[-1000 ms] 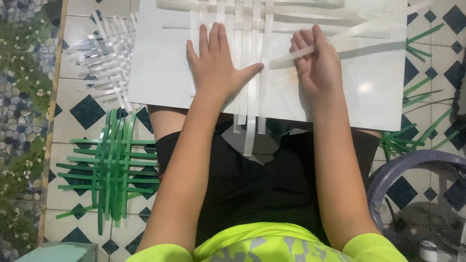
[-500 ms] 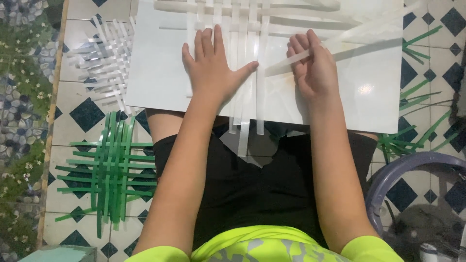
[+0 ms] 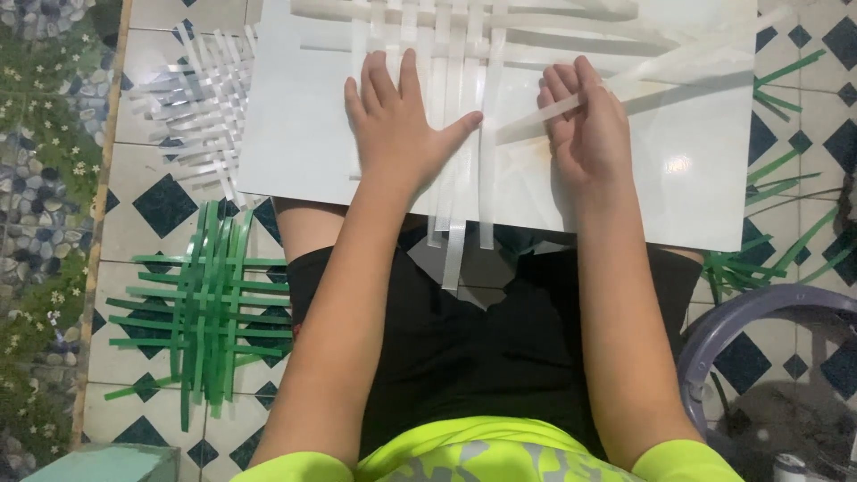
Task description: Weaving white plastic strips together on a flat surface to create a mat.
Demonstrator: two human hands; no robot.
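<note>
The left hand (image 3: 397, 134) lay flat, fingers spread, pressing down on the white weave (image 3: 455, 107), its thumb reaching across the upright strips. The right hand (image 3: 589, 134) was closed on a loose white strip (image 3: 643, 76), pinching it between thumb and fingers; the strip ran slanting up and to the right from that hand, its near end pointing toward the left thumb. The two hands were apart, with a few upright strips between them.

The weave sat on a white board (image 3: 303, 152) resting across the person's lap, over black shorts (image 3: 482, 348). Several cross strips lay near the board's far edge, and the lower ends of the upright strips hung past the near edge over the shorts. A yellow-green shirt (image 3: 482, 455) showed at the bottom of the view.

On the tiled floor (image 3: 161, 205), left of the board, lay a finished white mat (image 3: 201, 107), partly touching the board's edge. Nearer the person on the same side lay a green mat (image 3: 210, 312). Loose green strips (image 3: 768, 223) were scattered to the right of the board, and the rim of a purple basin (image 3: 723, 330) stood at the lower right. A pebble border (image 3: 45, 178) ran along the far left.
</note>
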